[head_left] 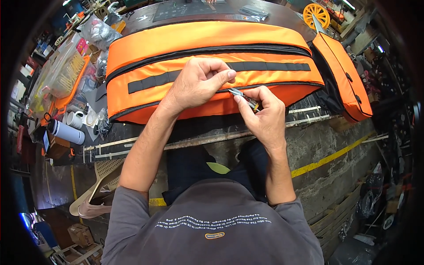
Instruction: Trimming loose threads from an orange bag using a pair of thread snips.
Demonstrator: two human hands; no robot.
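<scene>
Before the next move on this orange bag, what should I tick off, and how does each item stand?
1. Left hand pressed on the orange bag, pinching near the black strip: ok.
2. Right hand holds a small metal tool at the bag's front edge: ok.
3. Tool tip meets the black piping: cannot tell, too small.
4. Bag lies flat on the work table: ok.
5. Second orange piece sits apart from the hands: ok.
6. White bottle lies away from the bag: ok.
</scene>
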